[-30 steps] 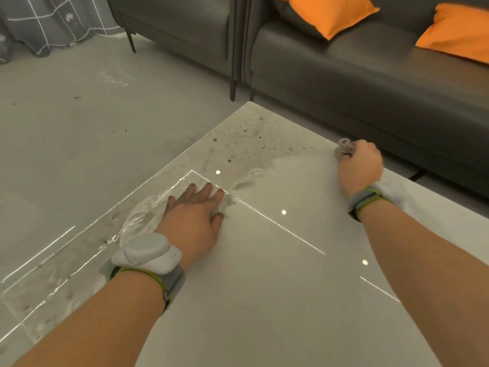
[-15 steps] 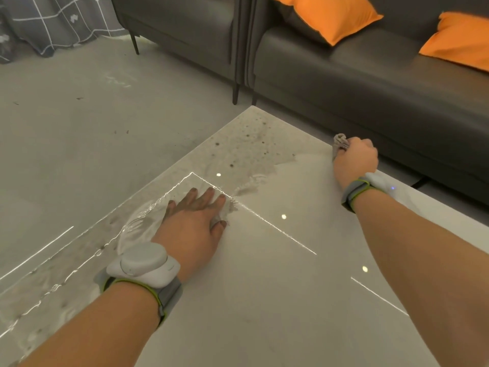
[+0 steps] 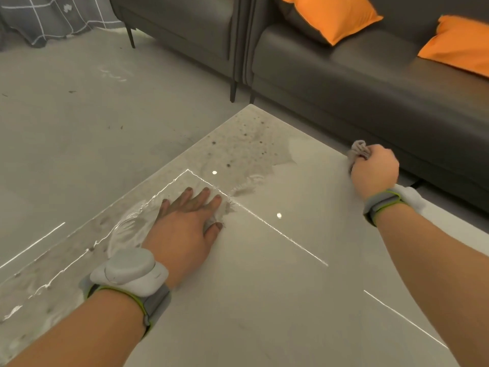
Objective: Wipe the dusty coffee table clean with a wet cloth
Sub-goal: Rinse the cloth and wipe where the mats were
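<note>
The coffee table [image 3: 277, 300] fills my view, and I judge it more than half done: the broad stretch between my hands and back toward me looks smooth and clean. Beyond my left fingertips the far corner patch [image 3: 238, 147] is grey with dust and dark specks, and a smeared, wet-looking strip [image 3: 66, 260] runs out past my left wrist. My left hand [image 3: 185, 229] lies flat, fingers straight, pressing the top and holding nothing. My right hand [image 3: 374, 170] is fisted round the bunched cloth [image 3: 357, 151] at the table's far edge.
</note>
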Action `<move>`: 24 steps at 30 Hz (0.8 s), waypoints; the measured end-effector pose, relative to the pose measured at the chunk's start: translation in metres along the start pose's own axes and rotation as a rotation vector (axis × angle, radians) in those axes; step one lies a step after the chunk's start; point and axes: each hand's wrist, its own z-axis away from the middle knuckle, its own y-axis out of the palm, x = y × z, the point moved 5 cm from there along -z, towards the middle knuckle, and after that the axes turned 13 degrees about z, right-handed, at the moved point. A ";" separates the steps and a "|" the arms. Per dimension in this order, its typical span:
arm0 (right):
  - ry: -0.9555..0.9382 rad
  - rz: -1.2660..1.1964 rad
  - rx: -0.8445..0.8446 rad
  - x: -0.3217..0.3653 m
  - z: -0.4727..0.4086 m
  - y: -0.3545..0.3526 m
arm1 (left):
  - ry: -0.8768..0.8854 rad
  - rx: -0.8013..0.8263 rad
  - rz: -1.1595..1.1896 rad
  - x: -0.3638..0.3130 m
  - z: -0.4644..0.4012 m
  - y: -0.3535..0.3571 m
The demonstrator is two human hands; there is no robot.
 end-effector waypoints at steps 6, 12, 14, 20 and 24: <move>-0.252 -0.030 0.069 0.078 0.012 0.020 | 0.002 -0.006 -0.014 0.001 -0.001 0.002; -0.167 -0.171 0.200 0.108 -0.011 0.018 | 0.000 0.006 0.002 -0.001 -0.001 0.000; -0.081 -0.084 0.164 0.099 -0.016 0.020 | 0.003 0.001 0.011 0.001 -0.001 -0.001; -0.302 -0.090 0.181 0.141 0.011 0.028 | 0.021 -0.010 0.002 0.002 -0.002 0.002; -0.370 -0.166 0.259 0.139 0.006 0.014 | 0.033 -0.003 -0.002 0.002 -0.003 0.000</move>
